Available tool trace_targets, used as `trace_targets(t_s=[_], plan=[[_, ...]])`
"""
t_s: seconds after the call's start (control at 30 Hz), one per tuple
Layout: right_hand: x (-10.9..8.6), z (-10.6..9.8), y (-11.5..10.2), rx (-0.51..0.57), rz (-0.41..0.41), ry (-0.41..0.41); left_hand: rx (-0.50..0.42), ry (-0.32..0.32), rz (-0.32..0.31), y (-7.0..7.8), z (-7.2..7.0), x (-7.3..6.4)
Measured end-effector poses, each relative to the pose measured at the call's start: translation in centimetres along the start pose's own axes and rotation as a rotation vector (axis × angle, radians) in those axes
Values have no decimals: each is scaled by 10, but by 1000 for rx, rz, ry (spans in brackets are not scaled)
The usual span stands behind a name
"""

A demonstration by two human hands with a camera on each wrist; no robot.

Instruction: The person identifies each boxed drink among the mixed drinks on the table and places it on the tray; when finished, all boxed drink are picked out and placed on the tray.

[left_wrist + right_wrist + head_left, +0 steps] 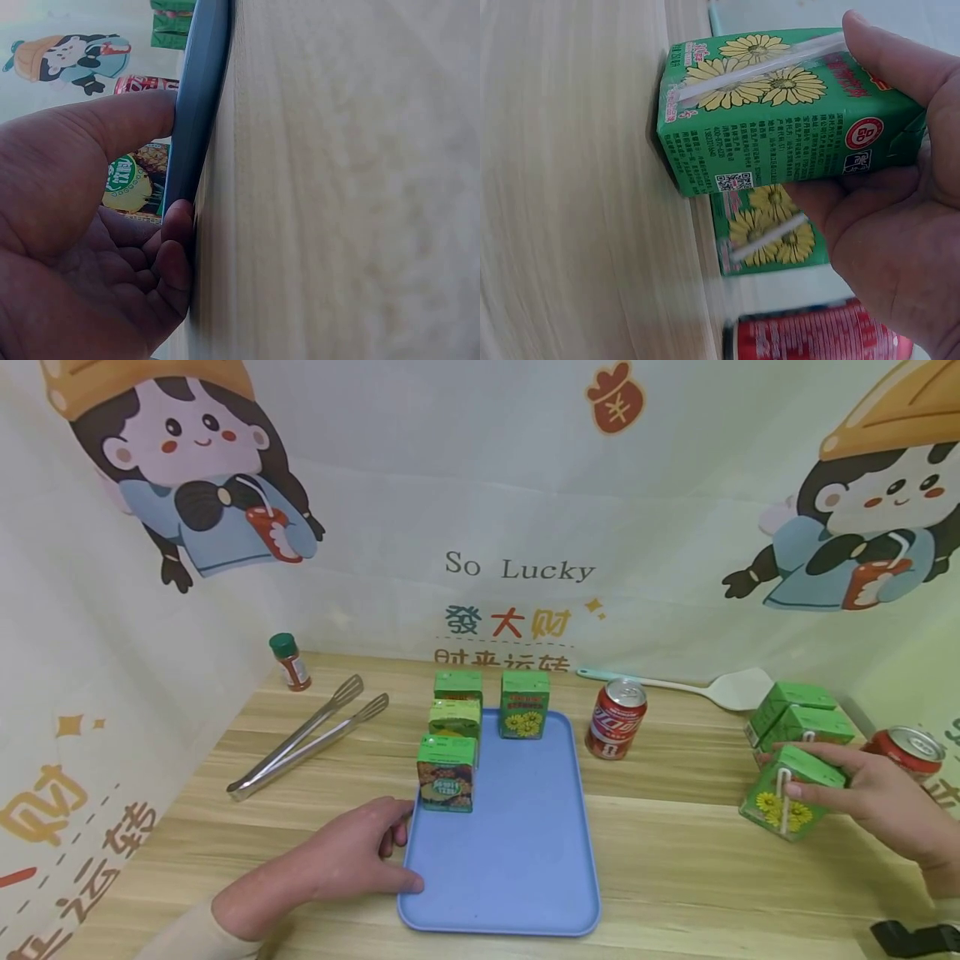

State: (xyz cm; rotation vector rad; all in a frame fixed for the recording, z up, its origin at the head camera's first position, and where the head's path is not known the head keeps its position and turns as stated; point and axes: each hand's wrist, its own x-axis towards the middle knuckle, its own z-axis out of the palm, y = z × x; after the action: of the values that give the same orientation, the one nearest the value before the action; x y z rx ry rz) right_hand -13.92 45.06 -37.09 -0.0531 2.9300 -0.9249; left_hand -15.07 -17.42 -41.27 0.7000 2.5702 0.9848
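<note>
My left hand (352, 852) grips the left edge of a blue tray (517, 852), its thumb on the rim and fingertips low against the tray's side in the left wrist view. On that tray, a column of three juice boxes (446, 777) stands along the left side, and another green juice box (525, 706) stands at its far end. Over on the right, my right hand (885, 802) holds a green juice box (772, 127) with yellow flowers and a straw on its front. The box is tilted, with the thumb across its front and fingers round the other side.
Behind the held box stand more green juice boxes (813, 724), beside a red can (911, 747). Another red can (617, 718) is right of the tray. A white spatula (738, 689) lies by the backdrop; metal tongs (300, 747) and a spice jar (290, 662) are left.
</note>
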Motion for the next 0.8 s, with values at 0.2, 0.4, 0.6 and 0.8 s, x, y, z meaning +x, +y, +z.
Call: trace_targets(t_s=[0.2,0.4,0.6,0.8], plan=[[1,12,-9,86,-66,-16,-3,1,-9,1,0,-1],[1,19,-23,120,-133,-15,15,4,-16,2,0,2],[4,30,-45,213,-225,-58,6,-4,-8,2,-1,2],[12,41,-73,242,-307,-89,12,-2,-15,2,-1,0]])
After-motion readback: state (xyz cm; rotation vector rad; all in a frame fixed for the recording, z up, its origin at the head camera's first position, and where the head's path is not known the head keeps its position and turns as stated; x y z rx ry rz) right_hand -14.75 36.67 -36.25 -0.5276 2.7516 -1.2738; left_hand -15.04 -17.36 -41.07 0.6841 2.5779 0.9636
